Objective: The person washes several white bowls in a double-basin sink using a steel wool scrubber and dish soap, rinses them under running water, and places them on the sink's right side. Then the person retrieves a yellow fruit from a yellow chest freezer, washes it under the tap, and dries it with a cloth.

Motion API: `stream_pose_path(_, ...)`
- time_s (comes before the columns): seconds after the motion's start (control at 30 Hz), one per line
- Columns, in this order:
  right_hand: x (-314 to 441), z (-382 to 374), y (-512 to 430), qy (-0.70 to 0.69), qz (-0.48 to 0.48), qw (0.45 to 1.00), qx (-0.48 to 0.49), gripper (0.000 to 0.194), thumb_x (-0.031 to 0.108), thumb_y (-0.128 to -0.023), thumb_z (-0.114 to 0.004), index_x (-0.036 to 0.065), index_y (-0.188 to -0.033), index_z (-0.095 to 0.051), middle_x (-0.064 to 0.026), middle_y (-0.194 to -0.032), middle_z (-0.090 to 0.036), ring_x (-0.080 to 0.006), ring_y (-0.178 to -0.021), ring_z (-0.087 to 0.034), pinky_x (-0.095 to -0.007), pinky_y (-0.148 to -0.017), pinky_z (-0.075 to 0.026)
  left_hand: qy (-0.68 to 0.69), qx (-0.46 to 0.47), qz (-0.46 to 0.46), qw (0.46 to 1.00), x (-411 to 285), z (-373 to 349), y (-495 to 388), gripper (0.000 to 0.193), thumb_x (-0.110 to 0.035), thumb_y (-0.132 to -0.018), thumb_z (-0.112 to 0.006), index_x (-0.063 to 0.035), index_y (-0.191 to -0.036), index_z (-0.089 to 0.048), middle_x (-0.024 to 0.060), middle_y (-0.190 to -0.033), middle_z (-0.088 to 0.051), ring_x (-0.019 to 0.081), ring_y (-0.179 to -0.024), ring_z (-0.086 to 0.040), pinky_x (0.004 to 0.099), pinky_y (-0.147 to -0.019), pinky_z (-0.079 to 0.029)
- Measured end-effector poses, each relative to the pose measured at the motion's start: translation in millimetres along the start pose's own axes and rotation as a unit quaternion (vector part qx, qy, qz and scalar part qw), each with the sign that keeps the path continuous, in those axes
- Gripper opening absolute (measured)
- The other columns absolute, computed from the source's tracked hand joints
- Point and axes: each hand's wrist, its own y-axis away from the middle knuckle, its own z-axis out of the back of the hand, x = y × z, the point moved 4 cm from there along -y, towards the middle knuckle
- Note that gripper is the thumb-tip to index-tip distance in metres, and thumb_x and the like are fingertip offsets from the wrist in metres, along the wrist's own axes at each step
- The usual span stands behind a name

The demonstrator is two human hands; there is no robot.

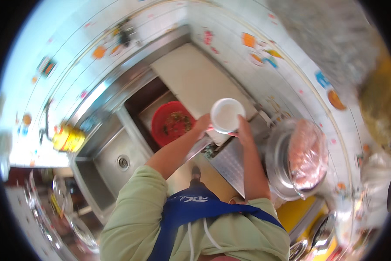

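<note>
Between my two hands I hold a round white bowl [227, 115], its open top facing up towards me. My left hand [202, 124] grips its left side, and my right hand [243, 130] its right side. Whether the pale inside holds anything, I cannot tell. Under and beyond the bowl lies a large cream-coloured board [195, 73] that covers part of the sink. Left of my left hand, a red plastic basin [159, 125] sits in the sink compartment, with chopped greenish-brown pieces [177, 124] in it.
A second steel sink basin [112, 163] with a drain lies left. Beside it stands a yellow container [68, 138]. At right, a metal pot [277, 163] bears a clear plastic bag of pinkish food [308, 156]. Tiled walls [221, 39] close off the far side.
</note>
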Motion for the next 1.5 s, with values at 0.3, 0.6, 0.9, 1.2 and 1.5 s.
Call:
stream_pose_path(0.3,-19,-3,46,-0.248,0.083,0.961,-0.087,0.072,0.057,-0.088,-0.046,0.011,-0.141,-0.028,-0.0090,-0.148,-0.022,-0.0285,-0.135,-0.026,-0.0488,-0.101,-0.035,-0.450,-0.267,-0.201,0.828,-23,151,154,0.021,-0.023,-0.083,-0.056,-0.0029,-0.081,-0.062,0.0180,-0.079,-0.062,0.0357,-0.076,-0.060,0.0459,-0.068,-0.047)
stream_pose_path(0.6,-95,-192,105,-0.122,-0.039,0.980,0.154,0.026,0.026,-0.092,-0.052,0.005,-0.107,-0.055,-0.0036,-0.108,-0.054,-0.0151,-0.096,-0.053,-0.0312,-0.085,-0.045,-0.291,-0.593,-0.072,0.747,172,359,450,0.047,-0.015,-0.081,-0.053,-0.0083,-0.127,-0.046,0.0188,-0.126,-0.044,0.0380,-0.109,-0.051,0.0441,-0.090,-0.045)
stream_pose_path(0.9,-198,-463,305,0.138,0.051,0.862,0.484,0.029,0.033,-0.096,-0.047,0.005,-0.088,-0.050,-0.0082,-0.101,-0.059,-0.0183,-0.088,-0.056,-0.0310,-0.078,-0.047,-0.032,-0.664,0.189,0.723,450,332,715,0.042,-0.029,-0.082,-0.053,-0.0075,-0.118,-0.056,0.0236,-0.120,-0.051,0.0356,-0.115,-0.047,0.0436,-0.100,-0.039)
stream_pose_path(1.2,-325,-573,508,0.593,0.368,0.181,0.693,0.040,0.030,-0.089,-0.056,0.005,-0.121,-0.055,-0.0153,-0.107,-0.063,-0.0246,-0.100,-0.060,-0.0332,-0.088,-0.046,0.278,-0.798,0.211,0.492,585,241,836,0.036,-0.027,-0.082,-0.051,-0.0025,-0.106,-0.063,0.0194,-0.111,-0.061,0.0361,-0.106,-0.057,0.0425,-0.091,-0.046)
stream_pose_path(1.5,-470,-672,755,0.481,0.338,-0.015,0.809,0.037,0.024,-0.093,-0.054,0.001,-0.120,-0.054,-0.0143,-0.110,-0.062,-0.0203,-0.102,-0.059,-0.0311,-0.088,-0.045,0.383,-0.782,0.234,0.432,627,167,825,0.034,-0.027,-0.083,-0.054,-0.0045,-0.107,-0.062,0.0199,-0.108,-0.062,0.0347,-0.105,-0.058,0.0418,-0.092,-0.045)
